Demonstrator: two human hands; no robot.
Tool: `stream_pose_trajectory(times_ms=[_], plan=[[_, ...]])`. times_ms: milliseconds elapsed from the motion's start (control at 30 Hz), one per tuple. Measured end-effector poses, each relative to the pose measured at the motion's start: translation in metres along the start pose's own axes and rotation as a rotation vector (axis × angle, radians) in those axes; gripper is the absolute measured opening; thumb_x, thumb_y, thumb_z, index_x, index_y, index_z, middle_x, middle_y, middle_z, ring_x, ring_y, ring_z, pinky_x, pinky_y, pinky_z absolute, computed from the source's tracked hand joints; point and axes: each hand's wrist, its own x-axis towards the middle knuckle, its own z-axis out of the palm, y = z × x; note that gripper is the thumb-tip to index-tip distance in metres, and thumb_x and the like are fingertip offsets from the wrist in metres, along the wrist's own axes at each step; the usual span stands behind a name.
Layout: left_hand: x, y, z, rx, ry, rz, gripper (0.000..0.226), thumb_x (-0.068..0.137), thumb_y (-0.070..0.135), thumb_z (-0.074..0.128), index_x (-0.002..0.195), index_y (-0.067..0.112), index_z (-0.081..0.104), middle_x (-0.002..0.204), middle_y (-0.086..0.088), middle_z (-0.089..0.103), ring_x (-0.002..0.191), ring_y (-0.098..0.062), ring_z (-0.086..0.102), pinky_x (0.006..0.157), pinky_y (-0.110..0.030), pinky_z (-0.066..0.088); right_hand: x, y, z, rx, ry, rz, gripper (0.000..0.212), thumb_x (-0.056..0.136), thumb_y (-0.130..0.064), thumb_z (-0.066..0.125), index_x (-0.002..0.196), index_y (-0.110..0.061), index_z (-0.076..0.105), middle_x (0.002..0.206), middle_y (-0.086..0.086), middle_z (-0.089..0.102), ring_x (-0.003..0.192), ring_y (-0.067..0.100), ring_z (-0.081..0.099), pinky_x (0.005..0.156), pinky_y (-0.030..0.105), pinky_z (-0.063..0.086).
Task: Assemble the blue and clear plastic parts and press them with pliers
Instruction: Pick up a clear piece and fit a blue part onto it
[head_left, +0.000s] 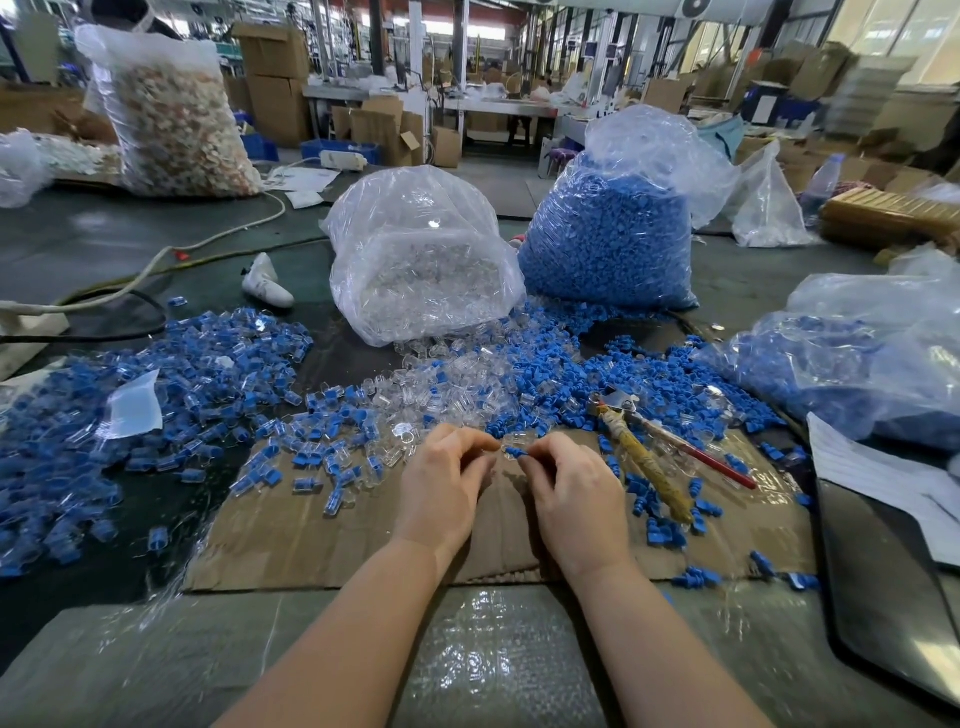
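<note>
My left hand (445, 480) and my right hand (574, 491) meet above a cardboard sheet (322, 540). The right hand pinches a small blue plastic part (515, 452). A clear plastic part (506, 442) is pinched in the left fingertips, touching the blue one. The pliers (644, 452), with a taped handle and a red handle, lie on the cardboard just right of my right hand. Loose clear parts (441, 379) and loose blue parts (649, 374) are heaped beyond my hands.
A bag of clear parts (421, 260) and a bag of blue parts (608, 228) stand behind the heaps. Assembled blue-and-clear pieces (156, 405) spread to the left. Another bag of blue parts (872, 353) and a dark tray (883, 597) sit to the right. Bubble wrap (493, 665) covers the near edge.
</note>
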Motion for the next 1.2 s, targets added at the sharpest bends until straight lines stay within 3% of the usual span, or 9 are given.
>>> stream_pose_trajectory(times_ms=[167,500,633,733,1033,1200], plan=[[0.0006,-0.0007,-0.0007,-0.140,-0.003,-0.087,0.014,0.086,0.010,0.063,0.089,0.024,0.065,0.082,0.009,0.064,0.076,0.000,0.059,0.067,-0.003,0.043,-0.0016,-0.0022,-0.0015,0.020,-0.034,-0.044,0.014,0.089,-0.024,0.061,0.082,-0.012,0.062,0.078,-0.001,0.064,0.078,0.017,0.054,0.065,0.024,0.032],[0.0015,-0.0025,-0.0016,-0.196,-0.040,-0.144,0.017,0.086,0.011,0.063,0.091,0.027,0.063,0.085,0.008,0.067,0.081,-0.005,0.064,0.076,-0.016,0.051,-0.0031,-0.0042,-0.0028,0.029,-0.016,-0.112,0.016,0.082,-0.023,0.068,0.070,-0.015,0.060,0.067,-0.004,0.061,0.065,0.013,0.051,0.060,0.022,0.031],[0.0007,-0.0009,-0.0028,-0.295,-0.052,-0.150,0.025,0.084,0.005,0.065,0.080,0.029,0.063,0.076,0.005,0.068,0.071,-0.003,0.065,0.067,-0.012,0.050,-0.0027,-0.0018,-0.0006,0.004,-0.025,-0.098,0.016,0.082,-0.025,0.067,0.072,-0.014,0.061,0.069,-0.002,0.064,0.068,0.017,0.056,0.061,0.026,0.033],[0.0003,-0.0003,-0.0026,-0.347,-0.078,-0.165,0.024,0.083,0.002,0.066,0.079,0.026,0.066,0.077,0.001,0.069,0.073,-0.009,0.067,0.067,-0.016,0.053,-0.0027,-0.0016,0.0007,-0.001,-0.029,-0.088,0.017,0.082,-0.027,0.067,0.072,-0.014,0.062,0.069,-0.002,0.065,0.069,0.019,0.057,0.063,0.027,0.034],[0.0012,-0.0009,-0.0046,-0.274,-0.097,-0.126,0.013,0.085,0.006,0.064,0.088,0.018,0.067,0.081,0.004,0.068,0.077,-0.006,0.064,0.070,-0.013,0.051,-0.0022,-0.0034,-0.0011,0.029,-0.003,-0.117,0.013,0.082,-0.026,0.071,0.077,-0.015,0.065,0.073,-0.004,0.066,0.071,0.017,0.059,0.064,0.026,0.039],[0.0015,0.0002,-0.0039,-0.341,-0.102,-0.176,0.015,0.087,0.004,0.061,0.093,0.015,0.069,0.084,0.000,0.069,0.079,-0.011,0.066,0.069,-0.016,0.053,-0.0028,-0.0057,-0.0048,0.094,0.011,-0.200,0.021,0.077,-0.017,0.076,0.096,-0.017,0.068,0.083,-0.007,0.066,0.078,0.012,0.060,0.072,0.029,0.051]])
